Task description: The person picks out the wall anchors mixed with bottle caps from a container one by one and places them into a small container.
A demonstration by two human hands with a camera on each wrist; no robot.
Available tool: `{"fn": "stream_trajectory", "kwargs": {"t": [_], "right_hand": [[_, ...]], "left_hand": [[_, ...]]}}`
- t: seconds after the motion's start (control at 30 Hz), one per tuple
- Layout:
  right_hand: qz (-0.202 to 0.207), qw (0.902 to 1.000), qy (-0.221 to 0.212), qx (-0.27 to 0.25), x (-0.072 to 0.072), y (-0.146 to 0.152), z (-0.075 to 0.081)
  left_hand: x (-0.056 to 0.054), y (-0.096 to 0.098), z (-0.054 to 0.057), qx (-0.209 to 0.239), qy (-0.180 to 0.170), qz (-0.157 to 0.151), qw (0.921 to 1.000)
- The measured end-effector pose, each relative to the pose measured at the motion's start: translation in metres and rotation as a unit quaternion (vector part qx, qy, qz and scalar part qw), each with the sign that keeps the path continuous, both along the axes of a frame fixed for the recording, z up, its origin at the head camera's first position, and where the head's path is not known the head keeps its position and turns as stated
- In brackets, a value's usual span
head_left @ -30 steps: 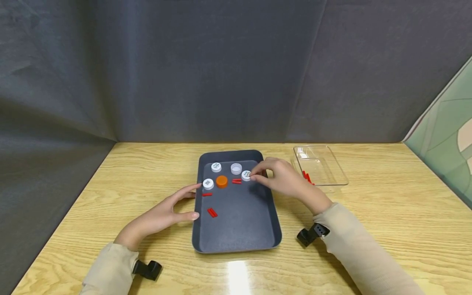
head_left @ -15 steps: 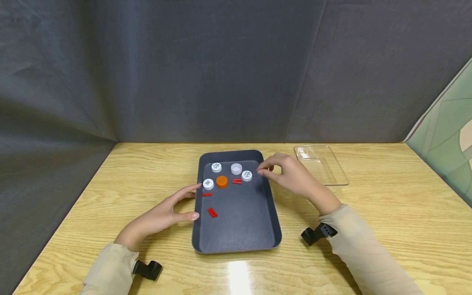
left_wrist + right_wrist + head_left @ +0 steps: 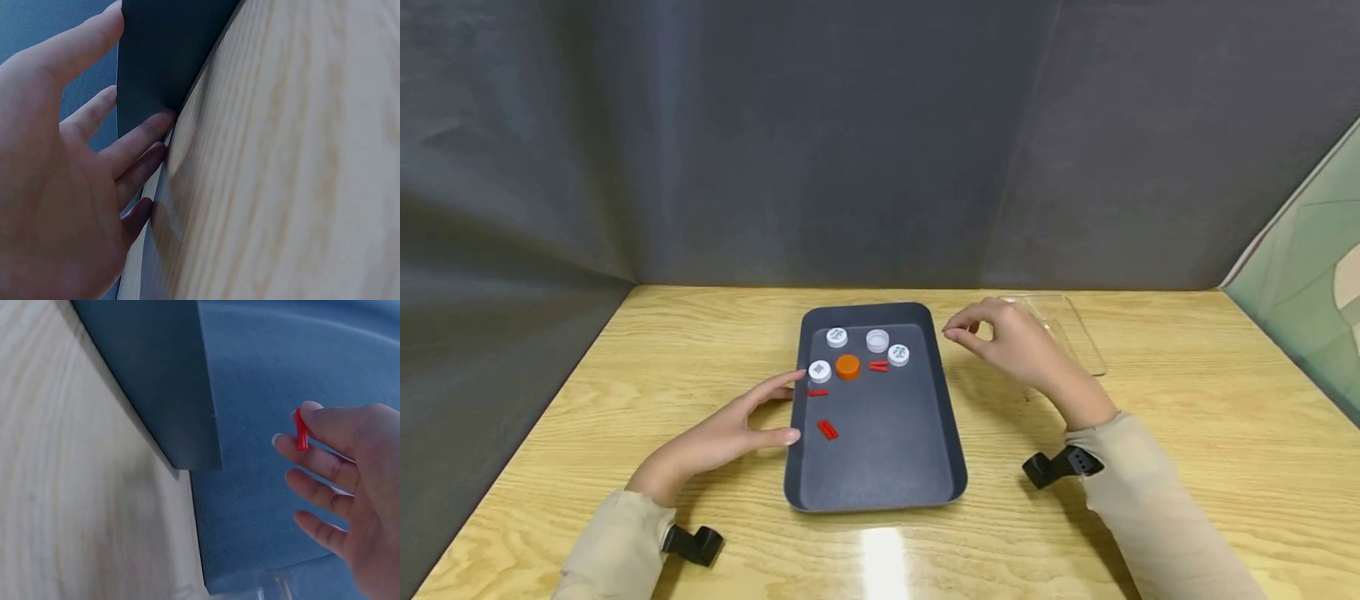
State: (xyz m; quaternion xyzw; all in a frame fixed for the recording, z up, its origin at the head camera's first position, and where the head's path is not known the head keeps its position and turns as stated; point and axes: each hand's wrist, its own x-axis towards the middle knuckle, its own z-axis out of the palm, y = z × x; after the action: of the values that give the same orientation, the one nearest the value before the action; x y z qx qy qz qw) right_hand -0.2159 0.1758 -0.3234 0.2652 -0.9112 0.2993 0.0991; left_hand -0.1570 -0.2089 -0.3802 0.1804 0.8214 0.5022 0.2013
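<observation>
My left hand (image 3: pixel 726 429) lies along the left side of the dark grey tray (image 3: pixel 880 487), fingers spread and fingertips at its rim; the left wrist view shows the palm and several fingers against the tray's outer wall (image 3: pixel 153 56). My right hand (image 3: pixel 1000 337) is raised just beyond the tray's right rim. Between thumb and index finger it pinches a small red peg (image 3: pixel 301 430), which shows in the right wrist view. In the tray are printed white caps (image 3: pixel 898 355), an upturned translucent white cap (image 3: pixel 877 340), an orange cap (image 3: pixel 847 367) and several red pegs (image 3: pixel 827 429).
A clear shallow box (image 3: pixel 1086 337) stands at the back right of the wooden table (image 3: pixel 715 333), partly hidden behind my right hand. A dark grey fabric screen (image 3: pixel 820 150) rises along the table's far edge.
My right hand has moved right and away from the right-hand white cap, over the tray's rim towards the clear box. My left hand keeps its place at the tray.
</observation>
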Motion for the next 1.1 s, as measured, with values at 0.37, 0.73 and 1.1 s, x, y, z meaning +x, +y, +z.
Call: {"fn": "stream_trajectory", "kwargs": {"t": [0.37, 0.73, 1.1], "right_hand": [[-0.042, 0.9989, -0.022, 0.006, -0.003, 0.021, 0.007], [-0.065, 0.9976, -0.023, 0.001, -0.007, 0.040, 0.014], [-0.096, 0.9946, -0.039, -0.002, -0.009, 0.059, 0.015]], "left_hand": [[-0.002, -0.002, 0.000, 0.006, 0.001, -0.007, 1.0000], [0.000, -0.003, 0.000, -0.005, -0.005, -0.001, 1.0000], [0.000, -0.002, -0.001, -0.007, -0.004, 0.003, 1.0000]]}}
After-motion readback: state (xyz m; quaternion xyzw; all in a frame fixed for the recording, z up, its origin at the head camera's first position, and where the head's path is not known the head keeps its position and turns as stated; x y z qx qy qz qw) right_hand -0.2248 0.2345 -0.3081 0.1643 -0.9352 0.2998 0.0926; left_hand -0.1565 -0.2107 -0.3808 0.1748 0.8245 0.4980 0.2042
